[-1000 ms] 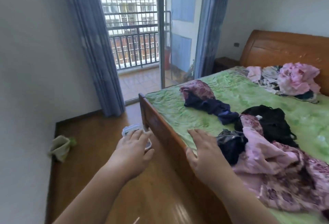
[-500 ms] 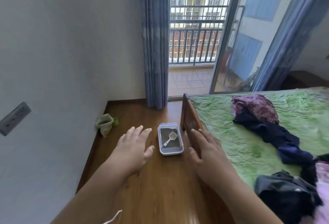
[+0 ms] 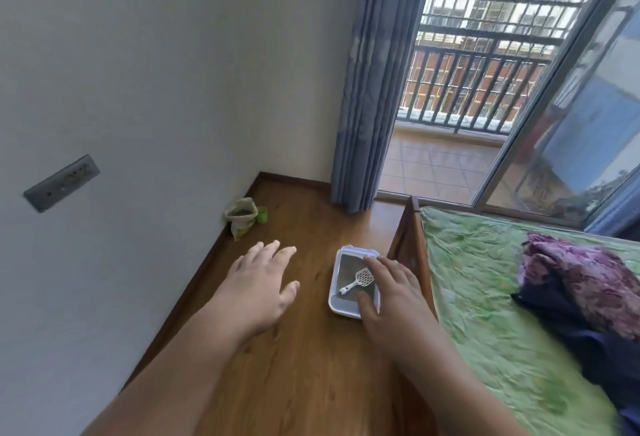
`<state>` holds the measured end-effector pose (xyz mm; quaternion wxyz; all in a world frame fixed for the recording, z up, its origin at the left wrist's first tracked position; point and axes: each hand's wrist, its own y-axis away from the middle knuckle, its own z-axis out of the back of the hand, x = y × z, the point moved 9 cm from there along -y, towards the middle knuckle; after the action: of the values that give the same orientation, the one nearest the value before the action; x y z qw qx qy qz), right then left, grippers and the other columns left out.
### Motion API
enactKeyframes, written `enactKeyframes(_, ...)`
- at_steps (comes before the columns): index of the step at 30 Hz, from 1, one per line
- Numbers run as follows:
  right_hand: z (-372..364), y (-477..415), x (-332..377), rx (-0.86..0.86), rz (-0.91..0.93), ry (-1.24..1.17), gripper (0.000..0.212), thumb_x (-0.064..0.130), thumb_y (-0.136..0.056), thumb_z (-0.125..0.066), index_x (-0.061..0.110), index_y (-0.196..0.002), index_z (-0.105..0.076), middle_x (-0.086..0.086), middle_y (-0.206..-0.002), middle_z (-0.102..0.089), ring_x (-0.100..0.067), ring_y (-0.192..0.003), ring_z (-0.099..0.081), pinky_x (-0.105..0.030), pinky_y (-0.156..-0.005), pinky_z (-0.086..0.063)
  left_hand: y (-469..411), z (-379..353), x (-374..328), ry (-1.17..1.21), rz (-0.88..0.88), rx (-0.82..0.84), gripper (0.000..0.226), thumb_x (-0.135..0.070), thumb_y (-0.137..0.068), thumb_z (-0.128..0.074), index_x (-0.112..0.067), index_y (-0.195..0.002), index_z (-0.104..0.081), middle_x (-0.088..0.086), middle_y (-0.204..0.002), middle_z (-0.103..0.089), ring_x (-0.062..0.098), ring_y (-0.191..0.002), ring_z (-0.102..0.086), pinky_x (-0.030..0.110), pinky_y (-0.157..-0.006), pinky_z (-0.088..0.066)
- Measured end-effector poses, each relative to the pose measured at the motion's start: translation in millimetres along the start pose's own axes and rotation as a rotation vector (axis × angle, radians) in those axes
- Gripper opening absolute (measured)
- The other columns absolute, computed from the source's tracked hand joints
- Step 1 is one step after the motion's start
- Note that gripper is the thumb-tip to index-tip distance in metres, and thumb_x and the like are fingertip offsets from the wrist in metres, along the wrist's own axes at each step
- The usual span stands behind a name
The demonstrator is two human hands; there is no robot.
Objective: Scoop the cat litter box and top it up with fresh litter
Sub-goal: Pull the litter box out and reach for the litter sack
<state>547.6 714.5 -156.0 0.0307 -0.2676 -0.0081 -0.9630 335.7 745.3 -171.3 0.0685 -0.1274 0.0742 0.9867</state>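
Note:
A white-rimmed litter box (image 3: 335, 288) with dark litter sits on the wooden floor beside the bed's footboard. A white slotted scoop (image 3: 358, 280) lies inside it. By the wall stands an open pale bag of litter (image 3: 240, 216) with a small green cup (image 3: 262, 215) next to it. My left hand (image 3: 260, 285) is stretched out, fingers apart, empty, left of the box. My right hand (image 3: 394, 291) is held out with spread fingers, empty, and overlaps the box's right side in view; it looks well above the floor.
A wooden bed footboard (image 3: 412, 245) and green bedspread (image 3: 491, 297) with piled clothes (image 3: 581, 283) fill the right. A blue curtain (image 3: 374, 89) hangs by an open sliding balcony door (image 3: 571, 96). A white wall with a socket panel (image 3: 62, 182) is on the left.
My view has swung left and down, from the bed toward the floor corner. The litter box, scoop and bag have come into plain sight. Both hands stay stretched out and empty.

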Motion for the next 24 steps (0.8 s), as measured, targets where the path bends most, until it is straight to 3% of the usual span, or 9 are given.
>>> enactKeyframes(7,-36,-102,30,0.09,0.036,0.005,0.06,0.038,-0.099,-0.047,0.036,-0.155,-0.024,0.012,-0.162,-0.021,-0.012,-0.151,-0.008,-0.035,-0.124,-0.014,-71,10,68,0.025,0.081,0.006,0.063,-0.051,-0.1,-0.037,-0.034,-0.156,-0.013,-0.004,-0.165,-0.01,0.019,-0.152,-0.004,0.043,-0.123,-0.015)
enactKeyframes(19,-115,-317,147,0.097,0.016,0.017,0.059,0.035,-0.1,-0.045,0.033,-0.156,-0.025,0.011,-0.162,-0.022,-0.013,-0.151,-0.009,-0.036,-0.123,-0.016,-253,66,256,0.029,0.103,0.003,0.063,-0.05,-0.099,-0.039,-0.03,-0.155,-0.017,-0.004,-0.163,-0.017,0.02,-0.15,-0.013,0.044,-0.121,-0.02)
enactKeyframes(24,-139,-379,156,0.118,-0.042,-0.004,0.058,0.035,-0.1,-0.045,0.034,-0.155,-0.027,0.012,-0.161,-0.024,-0.012,-0.151,-0.01,-0.034,-0.121,-0.018,-314,64,295,0.045,0.126,0.094,0.063,-0.05,-0.098,-0.04,-0.032,-0.154,-0.017,-0.004,-0.162,-0.019,0.021,-0.149,-0.016,0.045,-0.12,-0.022)
